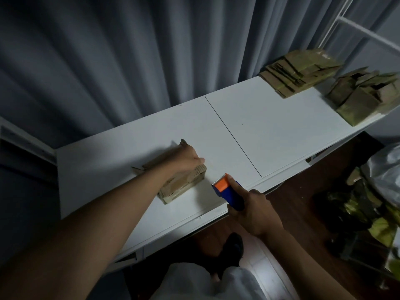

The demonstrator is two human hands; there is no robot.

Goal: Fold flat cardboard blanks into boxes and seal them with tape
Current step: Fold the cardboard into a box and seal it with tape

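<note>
A small folded cardboard box (181, 187) lies on the white table (270, 131), left of the middle. My left hand (188, 159) rests on top of it, fingers laid over the far side. How far they curl round the box I cannot tell. My right hand (253, 208) grips a blue tape dispenser (229, 190) with an orange head, held just right of the box, near the table's front edge. The dispenser does not touch the box.
A stack of flat cardboard blanks (298, 72) lies at the table's far right. Beside it stand several folded boxes (363, 96). A grey curtain (129, 50) hangs behind the table. Bags and clutter (368, 202) sit on the dark floor at right.
</note>
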